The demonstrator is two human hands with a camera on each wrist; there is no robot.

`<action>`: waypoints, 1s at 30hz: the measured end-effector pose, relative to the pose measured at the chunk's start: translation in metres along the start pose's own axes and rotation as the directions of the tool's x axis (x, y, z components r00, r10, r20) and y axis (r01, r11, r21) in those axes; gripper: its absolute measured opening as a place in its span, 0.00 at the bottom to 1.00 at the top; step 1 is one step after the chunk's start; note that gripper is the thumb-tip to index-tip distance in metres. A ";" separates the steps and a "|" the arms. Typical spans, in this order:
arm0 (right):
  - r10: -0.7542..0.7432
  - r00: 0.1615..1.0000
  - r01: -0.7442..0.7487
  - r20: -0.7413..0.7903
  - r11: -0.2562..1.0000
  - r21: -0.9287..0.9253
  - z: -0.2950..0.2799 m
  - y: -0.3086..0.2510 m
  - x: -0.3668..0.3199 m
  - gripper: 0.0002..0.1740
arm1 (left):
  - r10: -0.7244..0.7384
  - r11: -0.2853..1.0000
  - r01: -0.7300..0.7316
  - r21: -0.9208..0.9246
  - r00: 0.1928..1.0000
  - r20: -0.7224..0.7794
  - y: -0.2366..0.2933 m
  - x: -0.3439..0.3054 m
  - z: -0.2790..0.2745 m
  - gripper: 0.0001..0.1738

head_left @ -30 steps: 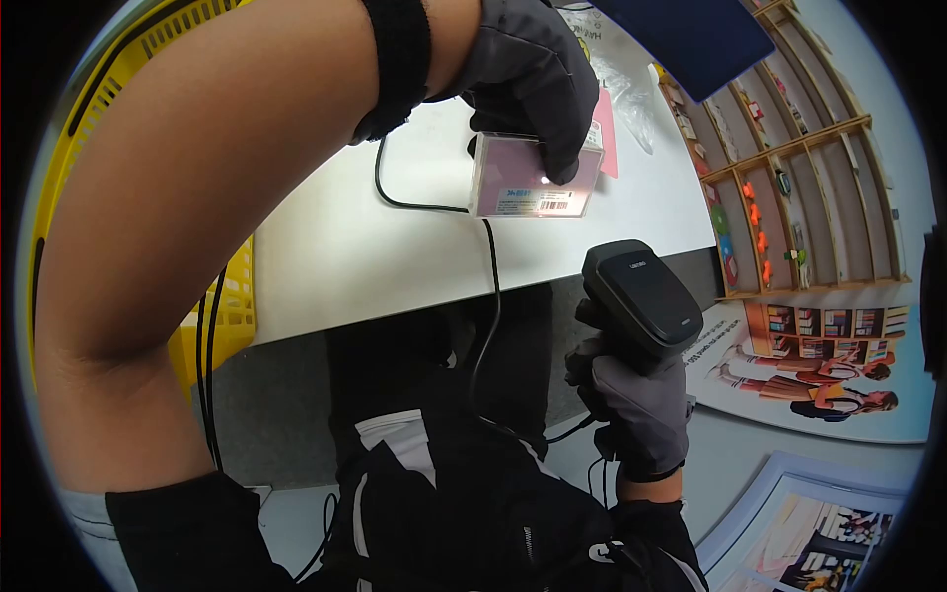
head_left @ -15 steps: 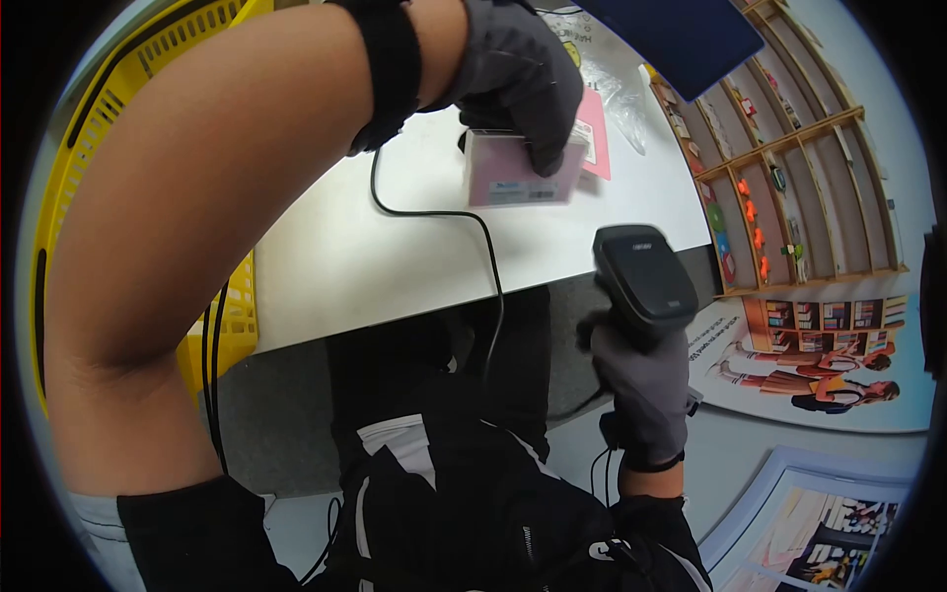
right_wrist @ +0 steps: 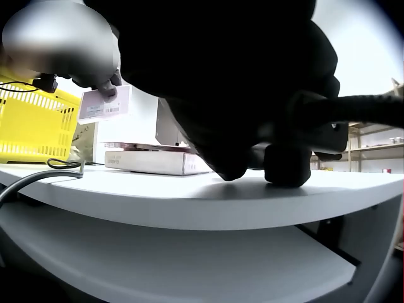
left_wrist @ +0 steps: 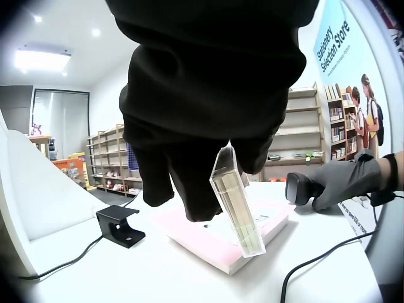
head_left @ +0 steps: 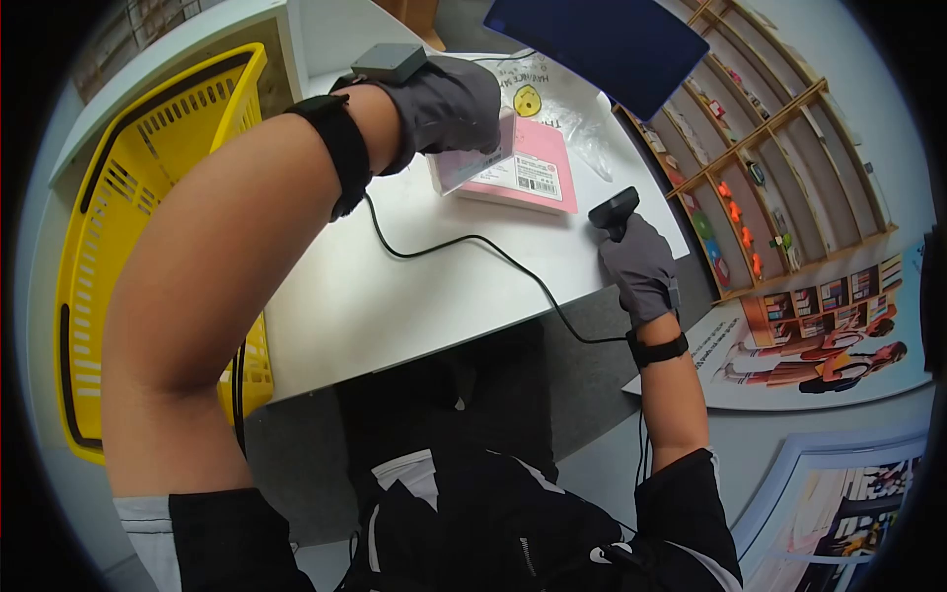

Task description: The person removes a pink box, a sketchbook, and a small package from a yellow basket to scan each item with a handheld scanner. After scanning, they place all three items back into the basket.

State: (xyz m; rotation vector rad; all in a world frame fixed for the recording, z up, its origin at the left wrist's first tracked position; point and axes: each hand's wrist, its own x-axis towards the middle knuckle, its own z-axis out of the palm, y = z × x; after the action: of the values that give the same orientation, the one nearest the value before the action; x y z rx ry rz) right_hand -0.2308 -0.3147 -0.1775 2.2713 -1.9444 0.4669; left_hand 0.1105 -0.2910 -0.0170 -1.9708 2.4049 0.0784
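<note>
My gloved left hand [head_left: 456, 104] holds a clear, flat plastic case [head_left: 472, 168] with pale pink contents and a small printed label. In the left wrist view the case [left_wrist: 238, 208] hangs tilted, edge on, over a pink box [head_left: 545, 148]. That box lies flat on the white table, its white barcode label facing up. To the right, my gloved right hand [head_left: 641, 264] grips a black handheld barcode scanner [head_left: 616, 209] at the table's right side. Seen from the left wrist, the scanner's head [left_wrist: 299, 189] is low at the tabletop.
A yellow basket [head_left: 71, 296] stands left of the table [head_left: 395, 326]. A black cable [head_left: 473, 238] crosses the tabletop. Behind the pink box are a clear plastic bag [head_left: 584, 133] and a dark screen [head_left: 602, 44]. A black bracket-like stand [left_wrist: 120, 226] sits on the table.
My left hand has carried the clear case back and left, tilting it and uncovering the pink box. The right hand has moved the scanner forward from the table's front onto its right side.
</note>
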 end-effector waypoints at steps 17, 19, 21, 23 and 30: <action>-0.034 0.999 0.034 0.002 0.999 0.010 0.009 -0.022 0.017 0.29 | 0.026 1.000 -0.025 -0.010 0.995 0.092 -0.003 0.004 -0.001 0.29; -0.034 0.999 0.034 0.033 0.999 -0.001 0.003 -0.021 0.010 0.32 | 0.053 0.998 -0.050 -0.025 0.991 0.127 -0.002 0.000 -0.002 0.29; -0.030 0.998 0.030 0.047 1.000 -0.005 -0.009 -0.023 0.003 0.34 | 0.069 0.997 -0.065 -0.031 0.987 0.144 0.001 -0.001 -0.002 0.29; -0.104 0.994 0.100 0.022 0.986 0.135 -0.031 -0.035 -0.005 0.42 | 0.104 0.994 -0.095 -0.051 0.973 0.204 0.004 -0.001 0.000 0.29; -0.631 0.723 0.683 -0.282 0.713 0.159 -0.087 -0.114 -0.037 0.57 | 0.345 0.918 -0.221 -0.330 0.857 0.383 0.020 -0.006 0.010 0.31</action>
State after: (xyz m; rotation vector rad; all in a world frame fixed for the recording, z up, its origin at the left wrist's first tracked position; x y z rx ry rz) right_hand -0.1375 -0.2358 -0.0941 2.7209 -0.8873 0.8382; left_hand 0.0924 -0.2809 -0.0263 -1.4406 2.4435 0.8133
